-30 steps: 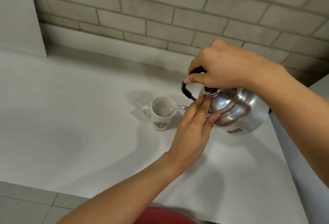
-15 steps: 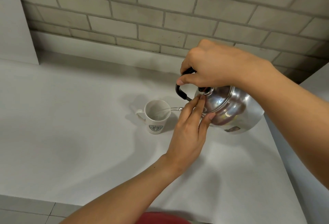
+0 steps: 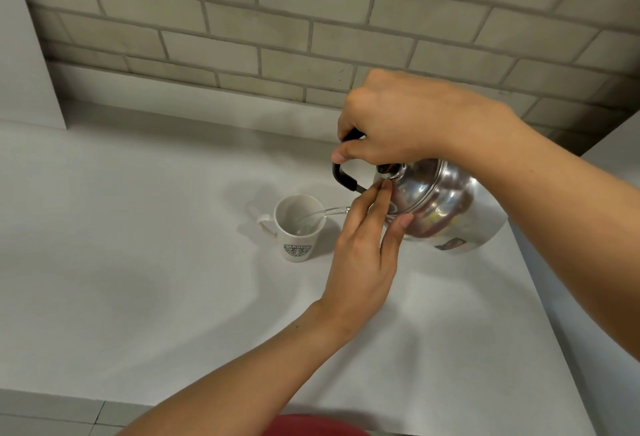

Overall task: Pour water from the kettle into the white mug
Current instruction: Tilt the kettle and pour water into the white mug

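Note:
A white mug with a green round logo stands upright on the white counter, handle to the left. A shiny steel kettle is tilted toward it from the right, held off the counter. My right hand is shut on the kettle's black handle. My left hand reaches up from below, fingers straight, its fingertips pressing the kettle's lid by the knob. A thin clear stream of water arcs from the spout into the mug. The spout is hidden behind my left fingers.
A grey brick wall runs along the back of the counter. A white panel stands at the far left. The counter's right edge falls close under the kettle, and its front edge lies near me.
The pour goes on with both hands holding as before. The view has shifted slightly, so mug and kettle sit a little lower left in the frame.

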Action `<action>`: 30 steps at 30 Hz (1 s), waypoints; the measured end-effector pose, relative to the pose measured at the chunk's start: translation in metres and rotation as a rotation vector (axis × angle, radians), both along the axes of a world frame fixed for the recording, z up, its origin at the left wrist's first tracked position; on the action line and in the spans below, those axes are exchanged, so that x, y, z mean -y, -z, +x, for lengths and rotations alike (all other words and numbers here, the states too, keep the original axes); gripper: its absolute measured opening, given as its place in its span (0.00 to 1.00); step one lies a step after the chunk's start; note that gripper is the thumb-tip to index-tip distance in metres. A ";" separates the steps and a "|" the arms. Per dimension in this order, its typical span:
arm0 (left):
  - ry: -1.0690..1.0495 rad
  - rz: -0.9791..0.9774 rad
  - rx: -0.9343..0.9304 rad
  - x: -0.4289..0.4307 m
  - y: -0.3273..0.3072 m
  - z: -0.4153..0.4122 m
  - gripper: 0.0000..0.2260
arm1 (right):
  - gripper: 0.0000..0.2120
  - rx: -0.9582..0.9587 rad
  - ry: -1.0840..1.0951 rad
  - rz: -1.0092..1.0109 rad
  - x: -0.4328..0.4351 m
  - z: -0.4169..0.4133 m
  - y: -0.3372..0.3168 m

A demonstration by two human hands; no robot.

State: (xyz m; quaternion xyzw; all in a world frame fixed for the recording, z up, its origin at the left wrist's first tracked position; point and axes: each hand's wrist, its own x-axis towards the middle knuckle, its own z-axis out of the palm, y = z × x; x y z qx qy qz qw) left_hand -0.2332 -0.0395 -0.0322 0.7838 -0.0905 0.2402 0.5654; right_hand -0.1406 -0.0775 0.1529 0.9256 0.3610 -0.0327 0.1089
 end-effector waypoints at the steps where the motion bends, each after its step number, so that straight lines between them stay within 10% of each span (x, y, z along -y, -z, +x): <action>1: 0.002 0.000 -0.001 0.000 0.000 0.000 0.20 | 0.18 0.000 0.004 0.000 0.000 0.000 0.000; 30: 0.031 -0.063 -0.026 -0.001 -0.001 0.000 0.21 | 0.19 0.025 -0.013 -0.012 -0.007 0.004 0.000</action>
